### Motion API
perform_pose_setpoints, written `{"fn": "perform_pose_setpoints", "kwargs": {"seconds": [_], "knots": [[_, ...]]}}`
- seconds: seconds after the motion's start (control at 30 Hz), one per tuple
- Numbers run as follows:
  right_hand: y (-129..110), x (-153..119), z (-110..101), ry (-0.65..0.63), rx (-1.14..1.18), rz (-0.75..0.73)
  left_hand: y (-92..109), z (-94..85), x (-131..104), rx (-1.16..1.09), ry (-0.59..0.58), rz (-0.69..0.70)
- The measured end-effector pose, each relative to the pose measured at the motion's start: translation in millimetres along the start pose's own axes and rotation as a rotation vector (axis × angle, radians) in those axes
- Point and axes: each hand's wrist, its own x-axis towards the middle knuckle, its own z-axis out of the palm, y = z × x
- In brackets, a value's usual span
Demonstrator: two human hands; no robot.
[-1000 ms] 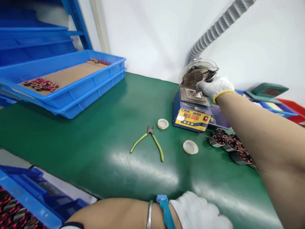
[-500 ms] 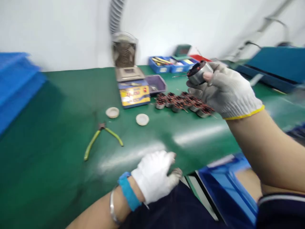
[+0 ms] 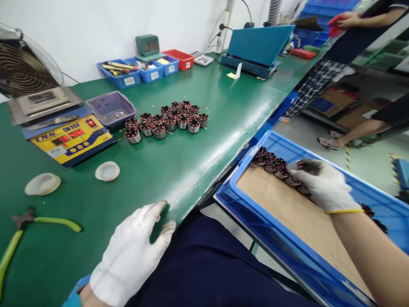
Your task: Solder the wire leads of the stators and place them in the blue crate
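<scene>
My right hand (image 3: 326, 183), in a white glove with a yellow cuff, grips a motor stator (image 3: 308, 166) with dark copper windings. It is over the far side of a blue crate (image 3: 275, 251), above a row of similar stators (image 3: 271, 164) along that wall. Brown board covers the crate's floor. My left hand (image 3: 134, 247), gloved in white, rests near the front edge of the green table (image 3: 179, 170), thumb and fingers apart with nothing between them. A cluster of stators (image 3: 170, 123) with loose wire ends stands on the table beyond it.
Green-handled cutters (image 3: 57, 221) and two whitish shallow caps (image 3: 108, 171) lie at the left. Behind them are a yellow-and-blue soldering station (image 3: 72, 136), a purple tray (image 3: 111, 108) and small blue bins (image 3: 119, 74). A person (image 3: 358, 38) stands at the far right.
My right hand has carried the stator from above the table down to the crate. The view has swung right, bringing the crate's inside into sight. My left hand remains by the table edge.
</scene>
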Motion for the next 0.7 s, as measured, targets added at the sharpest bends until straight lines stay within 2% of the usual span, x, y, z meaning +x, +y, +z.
{"fn": "perform_pose_setpoints", "kwargs": {"seconds": [0.1, 0.23, 0.33, 0.47, 0.53, 0.6, 0.63, 0.7], "knots": [[10.9, -6.3, 31.8, -0.119, -0.070, -0.091, -1.4, 0.7, 0.3, -0.009, 0.007, -0.011], [15.2, 9.2, 69.6, -0.069, -0.176, -0.227, -2.4, -0.3, 2.8, -0.050, 0.000, -0.039], [19.2, 19.9, 79.1, 0.008, -0.240, -0.239, -1.5, -1.7, 5.0, -0.092, 0.011, -0.038], [18.2, 17.2, 71.3, 0.036, -0.290, -0.240, 1.0, -3.0, 5.4, -0.093, -0.008, -0.052], [8.4, 11.2, 63.4, 0.055, -0.281, -0.250, 2.4, -3.9, 4.2, -0.108, -0.005, -0.049], [-11.2, 6.2, 57.8, 0.136, -0.228, -0.273, 3.9, -5.1, 3.0, -0.137, -0.015, -0.037], [-25.5, 4.9, 57.2, 0.185, -0.177, -0.321, 4.6, -5.8, 2.8, -0.149, -0.022, -0.038], [-64.1, 4.6, 61.9, 0.206, -0.059, -0.536, 5.9, -7.6, 3.2, -0.154, -0.026, -0.052]]}}
